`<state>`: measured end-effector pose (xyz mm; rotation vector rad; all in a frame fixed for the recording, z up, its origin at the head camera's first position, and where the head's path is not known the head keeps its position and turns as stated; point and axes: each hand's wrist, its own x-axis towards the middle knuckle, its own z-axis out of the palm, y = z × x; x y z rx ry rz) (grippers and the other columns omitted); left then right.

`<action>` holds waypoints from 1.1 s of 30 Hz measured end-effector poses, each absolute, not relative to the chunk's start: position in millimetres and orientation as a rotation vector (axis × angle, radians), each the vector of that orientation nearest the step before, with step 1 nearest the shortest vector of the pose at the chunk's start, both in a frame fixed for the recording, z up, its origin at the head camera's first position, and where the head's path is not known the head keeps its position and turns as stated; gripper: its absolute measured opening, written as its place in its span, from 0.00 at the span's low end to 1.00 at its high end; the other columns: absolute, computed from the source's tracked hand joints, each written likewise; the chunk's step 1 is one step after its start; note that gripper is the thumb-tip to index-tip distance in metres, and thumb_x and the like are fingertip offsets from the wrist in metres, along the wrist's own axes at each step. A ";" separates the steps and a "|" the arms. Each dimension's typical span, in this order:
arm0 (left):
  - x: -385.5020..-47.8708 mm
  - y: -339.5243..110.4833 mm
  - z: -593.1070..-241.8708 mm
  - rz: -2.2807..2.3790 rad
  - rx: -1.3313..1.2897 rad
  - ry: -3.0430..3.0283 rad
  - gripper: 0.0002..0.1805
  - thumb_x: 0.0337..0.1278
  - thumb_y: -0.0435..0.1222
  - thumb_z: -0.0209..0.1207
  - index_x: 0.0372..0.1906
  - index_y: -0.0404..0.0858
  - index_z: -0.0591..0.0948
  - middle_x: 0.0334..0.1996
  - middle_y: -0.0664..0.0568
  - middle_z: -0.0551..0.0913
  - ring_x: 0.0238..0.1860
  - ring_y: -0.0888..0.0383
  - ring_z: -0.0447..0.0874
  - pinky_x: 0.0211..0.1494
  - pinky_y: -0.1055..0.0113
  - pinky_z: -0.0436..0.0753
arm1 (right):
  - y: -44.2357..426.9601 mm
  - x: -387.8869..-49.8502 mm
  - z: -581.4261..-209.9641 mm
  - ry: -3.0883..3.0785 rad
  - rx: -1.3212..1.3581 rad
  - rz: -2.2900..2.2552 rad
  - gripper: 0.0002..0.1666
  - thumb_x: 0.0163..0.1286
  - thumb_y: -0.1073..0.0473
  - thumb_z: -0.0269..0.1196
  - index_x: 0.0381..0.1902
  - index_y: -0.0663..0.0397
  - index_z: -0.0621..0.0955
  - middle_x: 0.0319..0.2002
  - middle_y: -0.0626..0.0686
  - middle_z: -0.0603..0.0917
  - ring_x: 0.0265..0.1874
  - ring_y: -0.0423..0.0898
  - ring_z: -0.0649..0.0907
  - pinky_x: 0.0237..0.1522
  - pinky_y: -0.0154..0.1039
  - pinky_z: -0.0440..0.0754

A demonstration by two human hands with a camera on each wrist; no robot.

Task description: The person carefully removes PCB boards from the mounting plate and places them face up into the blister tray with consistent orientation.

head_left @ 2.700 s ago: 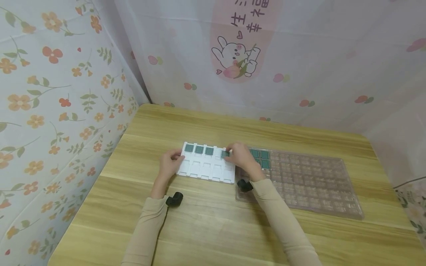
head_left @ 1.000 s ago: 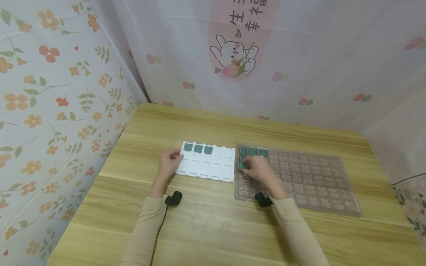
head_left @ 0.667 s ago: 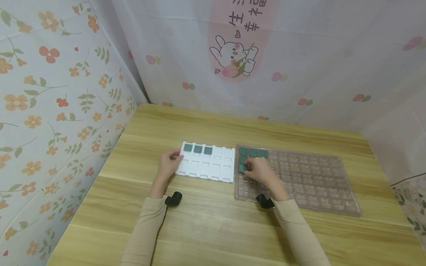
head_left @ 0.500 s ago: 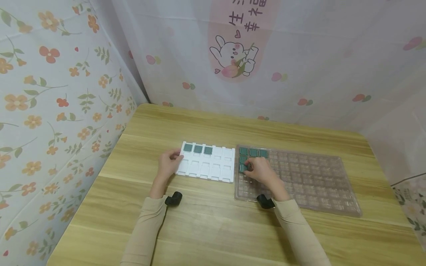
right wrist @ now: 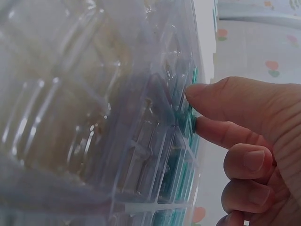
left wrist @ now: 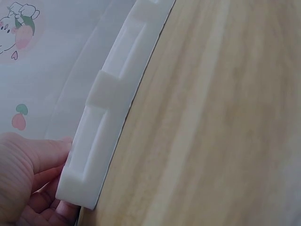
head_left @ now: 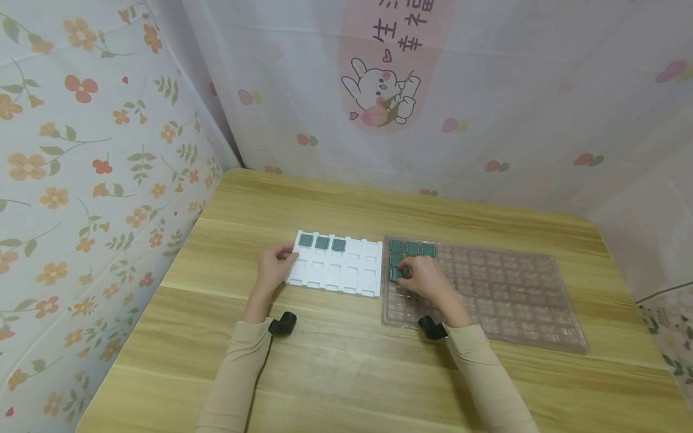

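Note:
A white tray point(head_left: 334, 278) holds three green square chips point(head_left: 322, 243) in its back row, at the left. My left hand point(head_left: 274, 265) grips the tray's left end; in the left wrist view the thumb of that hand point(left wrist: 33, 179) lies against the white tray point(left wrist: 94, 136). My right hand point(head_left: 426, 278) has thumb and forefinger on a green chip point(head_left: 394, 274) at the left side of the clear plastic tray point(head_left: 503, 294). In the right wrist view, my right hand point(right wrist: 254, 127) pinches at the green chip's edge point(right wrist: 193, 113). The palm side hides nearby pockets.
More green chips point(head_left: 412, 248) sit along the clear tray's back left corner. Both trays lie side by side on the wooden table point(head_left: 325, 361). A white curtain point(head_left: 303, 72) with printed figures hangs behind, and a flowered one point(head_left: 81, 198) at the left.
My right hand has moved from the white tray to the clear tray, then stayed almost still there. The chip from the white tray's back row, fourth or fifth pocket, is gone from it. The left hand keeps its grip.

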<state>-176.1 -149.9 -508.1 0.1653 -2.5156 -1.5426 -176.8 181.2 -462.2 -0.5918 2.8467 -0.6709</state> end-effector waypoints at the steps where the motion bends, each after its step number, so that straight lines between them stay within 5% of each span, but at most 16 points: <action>1: -176.3 -149.9 -508.3 -1.542 0.167 -2.516 0.13 0.51 0.26 0.62 0.44 0.25 0.81 0.36 0.35 0.82 0.36 0.45 0.80 0.40 0.63 0.77 | 181.2 -176.7 -461.9 2.846 -0.594 -0.666 0.15 0.55 0.62 0.69 0.40 0.64 0.83 0.10 0.44 0.66 0.10 0.37 0.61 0.14 0.30 0.60; 33: -177.2 -151.0 -509.5 -1.605 0.225 -2.541 0.15 0.53 0.28 0.61 0.47 0.26 0.80 0.37 0.35 0.82 0.38 0.46 0.79 0.40 0.64 0.77 | 169.9 -192.5 -456.4 2.841 -0.683 -0.673 0.14 0.56 0.61 0.68 0.39 0.64 0.83 0.10 0.43 0.63 0.10 0.37 0.59 0.15 0.30 0.59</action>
